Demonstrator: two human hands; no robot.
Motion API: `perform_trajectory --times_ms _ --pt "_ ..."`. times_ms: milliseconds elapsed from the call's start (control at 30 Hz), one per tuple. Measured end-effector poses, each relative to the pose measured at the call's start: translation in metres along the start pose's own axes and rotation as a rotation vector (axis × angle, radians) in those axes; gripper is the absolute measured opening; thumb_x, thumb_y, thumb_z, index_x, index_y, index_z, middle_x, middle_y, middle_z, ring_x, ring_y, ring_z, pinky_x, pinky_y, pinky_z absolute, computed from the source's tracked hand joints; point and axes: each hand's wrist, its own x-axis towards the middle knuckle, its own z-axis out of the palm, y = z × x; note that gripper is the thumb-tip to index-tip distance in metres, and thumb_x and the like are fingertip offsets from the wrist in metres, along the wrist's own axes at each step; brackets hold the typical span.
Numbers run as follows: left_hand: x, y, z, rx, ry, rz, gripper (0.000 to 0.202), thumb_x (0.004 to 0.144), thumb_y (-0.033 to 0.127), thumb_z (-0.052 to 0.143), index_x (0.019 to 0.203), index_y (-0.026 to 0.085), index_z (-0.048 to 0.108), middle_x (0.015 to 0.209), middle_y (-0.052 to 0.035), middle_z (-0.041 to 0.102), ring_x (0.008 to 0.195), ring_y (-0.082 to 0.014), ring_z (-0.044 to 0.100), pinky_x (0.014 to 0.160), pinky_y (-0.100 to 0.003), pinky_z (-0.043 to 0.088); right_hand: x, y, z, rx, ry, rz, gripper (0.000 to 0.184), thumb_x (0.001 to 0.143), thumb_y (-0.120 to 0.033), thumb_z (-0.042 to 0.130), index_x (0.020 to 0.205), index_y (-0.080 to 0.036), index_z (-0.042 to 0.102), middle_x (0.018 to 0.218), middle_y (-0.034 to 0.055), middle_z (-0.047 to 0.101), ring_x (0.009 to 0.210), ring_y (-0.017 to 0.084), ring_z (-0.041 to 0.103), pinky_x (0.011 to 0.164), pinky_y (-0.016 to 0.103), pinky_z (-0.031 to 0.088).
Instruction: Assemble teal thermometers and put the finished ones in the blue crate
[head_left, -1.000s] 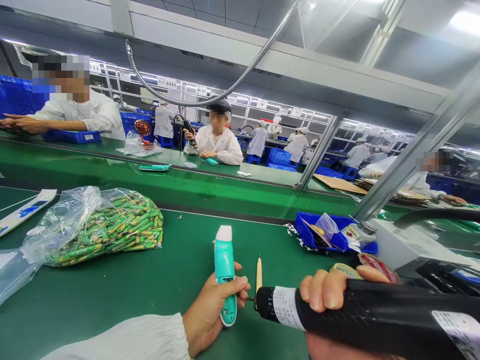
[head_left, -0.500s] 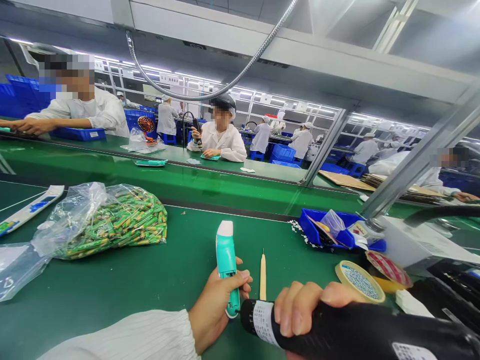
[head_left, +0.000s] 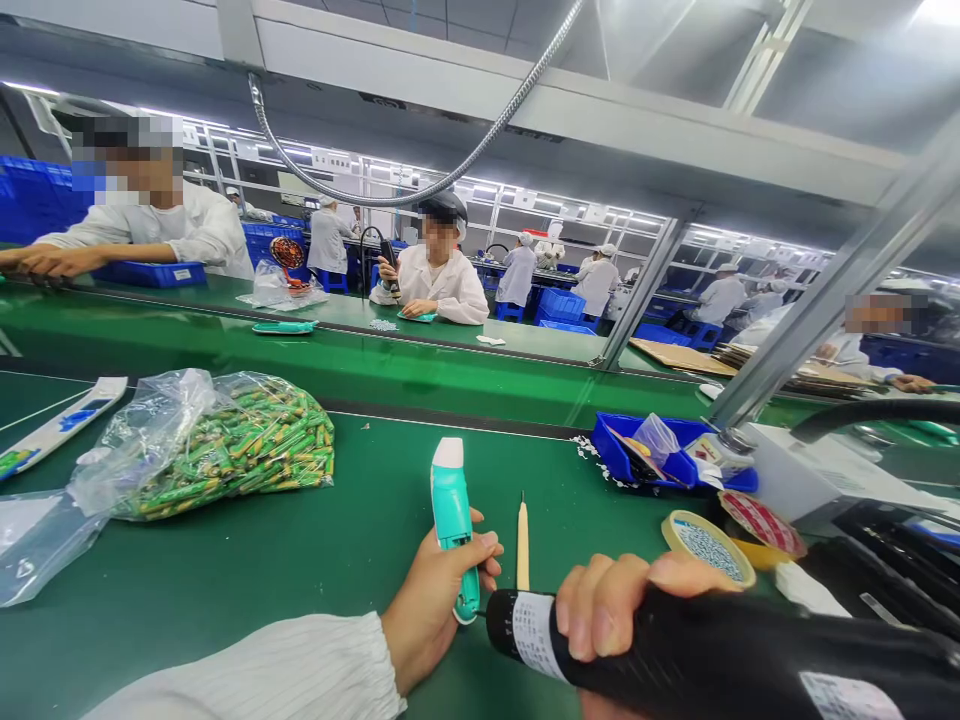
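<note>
My left hand (head_left: 439, 600) is closed around the lower end of a teal and white handheld device (head_left: 452, 505), which lies flat on the green bench. My right hand (head_left: 622, 610) grips a black electric screwdriver (head_left: 720, 660) with a white label. The screwdriver's tip sits against the bottom end of the device, close to my left fingers. A thin wooden stick (head_left: 523, 545) lies on the bench just right of the device.
A clear bag of green and yellow batteries (head_left: 217, 445) lies at the left. A blue tray of small parts (head_left: 660, 460), tape rolls (head_left: 709, 545) and a white box (head_left: 817, 480) sit at the right. Other workers sit across the green conveyor (head_left: 337, 365).
The screwdriver and my right hand have shifted left and lower, bringing the tip to the device's bottom end. The left hand keeps its grip.
</note>
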Motion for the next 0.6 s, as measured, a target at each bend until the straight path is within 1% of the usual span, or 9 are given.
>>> perform_trajectory --times_ms 67,100,167,233,300,367,467,533,600 --pt "0.0 0.0 -0.001 0.013 -0.013 -0.003 0.036 0.063 0.018 0.073 0.091 0.016 0.051 0.059 0.0021 0.06 0.052 -0.0096 0.053 0.051 -0.02 0.041 0.003 -0.004 -0.006 -0.021 -0.08 -0.053 0.022 0.086 -0.038 0.043 0.095 -0.029 0.061 0.047 -0.0037 0.058 0.03 0.011 0.045 0.031 0.021 0.039" --pt "-0.001 0.0 -0.001 0.02 -0.024 -0.007 0.037 0.063 0.019 0.073 0.092 0.016 0.051 0.06 0.0017 0.06 0.054 -0.0097 0.054 0.052 -0.021 0.042 0.005 -0.007 -0.007 -0.037 -0.086 -0.07 0.021 0.086 -0.038 0.045 0.097 -0.03 0.061 0.046 -0.0037 0.058 0.029 0.011 0.044 0.03 0.021 0.039" --pt "-0.002 0.0 -0.002 0.031 -0.055 -0.023 0.039 0.063 0.02 0.074 0.093 0.015 0.051 0.063 0.0005 0.062 0.056 -0.0103 0.056 0.056 -0.021 0.043 0.006 -0.016 -0.006 -0.071 0.002 -0.063 0.018 0.084 -0.037 0.049 0.096 -0.03 0.06 0.047 -0.0041 0.058 0.031 0.011 0.046 0.032 0.022 0.041" --pt "-0.005 0.001 -0.002 0.042 -0.102 -0.046 0.04 0.062 0.021 0.075 0.093 0.014 0.051 0.063 -0.0003 0.063 0.059 -0.0113 0.058 0.059 -0.023 0.044 0.006 -0.025 -0.003 -0.066 0.166 0.002 0.013 0.084 -0.033 0.049 0.091 -0.03 0.06 0.048 -0.0043 0.058 0.036 0.011 0.047 0.037 0.022 0.042" --pt "-0.008 0.002 -0.001 0.055 -0.146 -0.092 0.041 0.061 0.02 0.076 0.093 0.013 0.051 0.062 -0.0005 0.063 0.06 -0.0123 0.059 0.061 -0.024 0.045 0.006 -0.03 -0.001 -0.027 0.252 0.091 0.014 0.085 -0.03 0.046 0.088 -0.031 0.06 0.049 -0.0039 0.058 0.04 0.012 0.048 0.042 0.023 0.043" --pt "-0.01 0.002 0.0 0.075 -0.182 -0.148 0.042 0.06 0.02 0.076 0.094 0.014 0.052 0.061 0.0001 0.063 0.059 -0.0121 0.059 0.059 -0.024 0.045 0.005 -0.032 -0.002 0.014 0.259 0.114 0.016 0.086 -0.03 0.043 0.09 -0.031 0.059 0.05 -0.0037 0.058 0.041 0.012 0.049 0.044 0.023 0.042" --pt "-0.012 -0.001 0.001 0.113 -0.213 -0.191 0.044 0.058 0.021 0.078 0.094 0.014 0.052 0.06 0.0019 0.062 0.054 -0.0106 0.056 0.054 -0.023 0.043 0.004 -0.032 -0.008 -0.006 0.232 0.064 0.015 0.085 -0.035 0.048 0.096 -0.032 0.057 0.053 -0.0047 0.06 0.042 0.012 0.05 0.045 0.023 0.042" --pt "-0.012 -0.003 0.001 0.144 -0.203 -0.188 0.047 0.056 0.023 0.08 0.093 0.014 0.052 0.057 0.0028 0.06 0.052 -0.0101 0.055 0.054 -0.022 0.043 0.003 -0.031 -0.016 -0.045 0.199 0.022 0.018 0.083 -0.039 0.051 0.099 -0.033 0.056 0.053 -0.0055 0.06 0.041 0.012 0.05 0.044 0.023 0.042" --pt "-0.011 -0.004 0.002 0.195 -0.172 -0.183 0.051 0.051 0.027 0.082 0.091 0.014 0.052 0.055 0.0027 0.059 0.053 -0.0105 0.054 0.055 -0.023 0.043 0.002 -0.032 -0.032 -0.126 0.185 -0.001 0.019 0.081 -0.044 0.051 0.096 -0.035 0.058 0.049 -0.0059 0.058 0.036 0.013 0.047 0.04 0.024 0.042"
